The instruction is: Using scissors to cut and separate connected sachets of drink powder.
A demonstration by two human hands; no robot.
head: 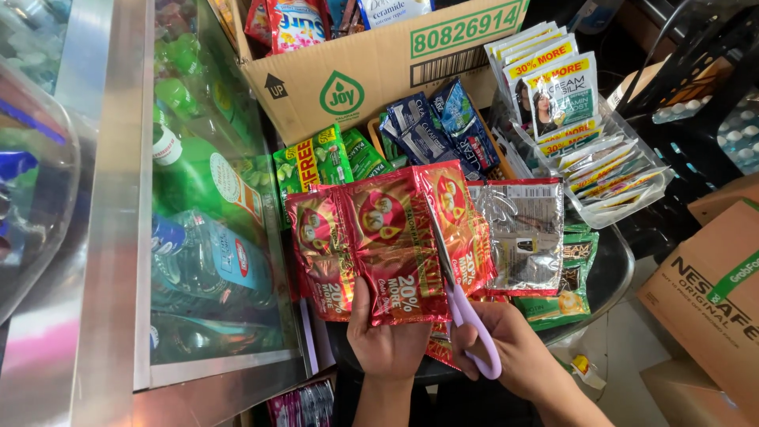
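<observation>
While green bottles (198,182) lie behind glass at the frame's left, the left hand (387,344) at lower centre pinches a strip of red sachets (379,237), fingers closed on its bottom edge; right of it, the right hand (514,356) grips purple-handled scissors (462,304), blades cutting upward into the strip.

Scissors (466,304) amid red sachets (379,237)

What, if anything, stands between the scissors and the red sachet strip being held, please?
Nothing visible: the scissors in the right hand already have their blades across the red sachet strip, which the left hand holds from below.
</observation>
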